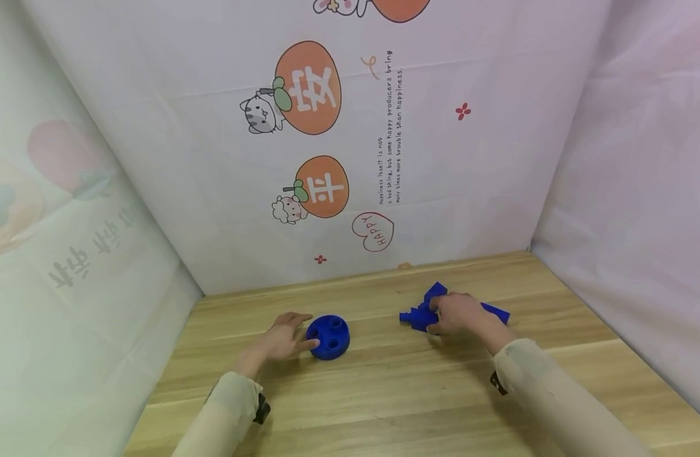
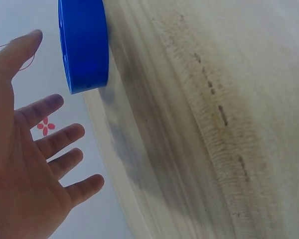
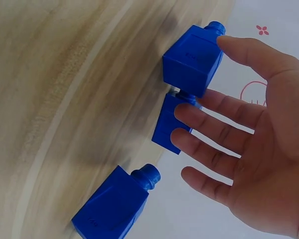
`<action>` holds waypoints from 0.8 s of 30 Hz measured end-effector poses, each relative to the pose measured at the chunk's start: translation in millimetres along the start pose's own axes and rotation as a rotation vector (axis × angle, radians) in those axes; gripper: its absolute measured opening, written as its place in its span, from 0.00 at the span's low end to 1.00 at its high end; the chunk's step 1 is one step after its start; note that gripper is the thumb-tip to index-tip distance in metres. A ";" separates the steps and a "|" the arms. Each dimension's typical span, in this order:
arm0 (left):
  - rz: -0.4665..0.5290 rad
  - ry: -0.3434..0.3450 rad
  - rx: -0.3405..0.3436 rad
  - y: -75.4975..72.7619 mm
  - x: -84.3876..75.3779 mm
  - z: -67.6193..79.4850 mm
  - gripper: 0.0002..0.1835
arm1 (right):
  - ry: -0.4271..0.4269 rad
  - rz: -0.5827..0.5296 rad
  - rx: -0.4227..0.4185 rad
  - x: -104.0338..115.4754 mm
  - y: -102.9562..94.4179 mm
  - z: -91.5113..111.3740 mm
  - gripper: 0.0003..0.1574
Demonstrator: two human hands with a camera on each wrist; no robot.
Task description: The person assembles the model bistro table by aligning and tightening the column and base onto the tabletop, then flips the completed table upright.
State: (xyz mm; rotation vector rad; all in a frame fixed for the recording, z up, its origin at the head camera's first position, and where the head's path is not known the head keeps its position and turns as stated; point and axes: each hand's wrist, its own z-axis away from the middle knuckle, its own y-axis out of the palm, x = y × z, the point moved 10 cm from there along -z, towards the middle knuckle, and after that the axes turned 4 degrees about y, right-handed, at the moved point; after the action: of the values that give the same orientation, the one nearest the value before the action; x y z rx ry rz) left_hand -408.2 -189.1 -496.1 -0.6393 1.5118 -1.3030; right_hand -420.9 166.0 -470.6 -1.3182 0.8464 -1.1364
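A thick blue disc (image 1: 324, 331) with three round holes in its top lies on the table. At its left side is my left hand (image 1: 282, 336), fingers spread, thumb by the rim; the left wrist view shows the palm holding nothing. To the right, my right hand (image 1: 457, 312) reaches over a blue bottle-shaped block (image 3: 187, 59) with a short round neck. The thumb is at the block's neck end and the index finger at its opposite corner, its tip partly hidden; the other fingers are loosely extended. A second such block (image 3: 169, 122) lies close behind it.
A third blue bottle-shaped block (image 1: 496, 313) lies right of my right hand, partly behind the wrist in the head view. The wooden table (image 1: 372, 393) is bounded by a printed white cloth (image 1: 429, 190) at the back and plain hangings at both sides.
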 end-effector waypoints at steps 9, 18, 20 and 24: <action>0.007 -0.014 0.026 7.8 -1.2 1.6 0.49 | 0.009 -0.024 0.015 0.8 5.4 0.4 0.35; 0.009 -0.003 0.015 8.2 -2.0 0.2 0.48 | 0.008 -0.017 -0.004 0.2 7.8 -1.7 0.30; 0.018 -0.010 0.021 8.9 -1.3 0.4 0.49 | 0.008 -0.021 -0.009 0.3 7.7 -2.1 0.30; 0.026 -0.016 0.029 9.8 -0.4 0.7 0.49 | 0.016 -0.063 -0.025 0.6 5.2 -2.6 0.29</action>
State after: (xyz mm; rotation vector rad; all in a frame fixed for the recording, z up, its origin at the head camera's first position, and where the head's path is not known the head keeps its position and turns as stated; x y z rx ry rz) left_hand -405.4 -186.2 -505.0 -0.6084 1.4811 -1.2950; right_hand -422.4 164.2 -476.0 -1.3659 0.8382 -1.1906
